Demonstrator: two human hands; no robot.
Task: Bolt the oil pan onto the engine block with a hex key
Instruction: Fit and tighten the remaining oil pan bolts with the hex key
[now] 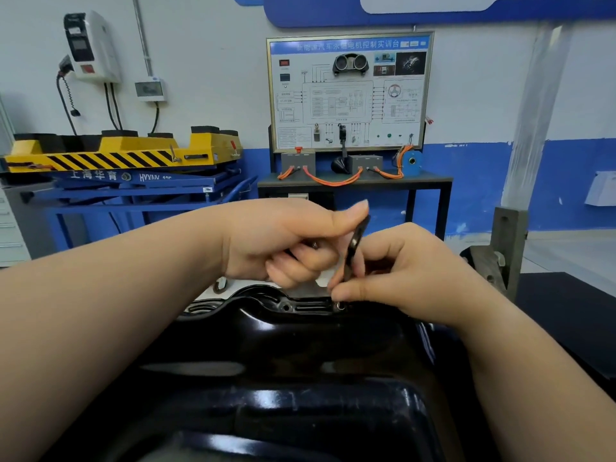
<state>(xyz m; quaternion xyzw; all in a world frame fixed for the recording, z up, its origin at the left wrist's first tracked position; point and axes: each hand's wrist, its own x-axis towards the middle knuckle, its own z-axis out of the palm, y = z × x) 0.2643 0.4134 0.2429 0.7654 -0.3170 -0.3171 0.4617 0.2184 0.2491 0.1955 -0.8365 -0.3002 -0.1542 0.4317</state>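
The glossy black pressed-metal oil pan (300, 345) fills the foreground, its ribbed far flange under both hands. The left hand (276, 241) has curled fingers and thumb pinching the top of the slim dark hex key (355, 243). The right hand (400, 278) pinches the key's lower end just above a shiny round bolt (340, 306).

Hex key (356, 241) blurs, tip lost behind fingers (358, 263) of the right hand (410, 271); small dark thing (314, 244) in the left hand (283, 238), can't tell what; pan (300, 378) cut off below.

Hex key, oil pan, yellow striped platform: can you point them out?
hex key (354, 243): head view, middle of its dark shaft.
oil pan (300, 335): head view, glossy black top face.
yellow striped platform (110, 158): head view, its striped side.
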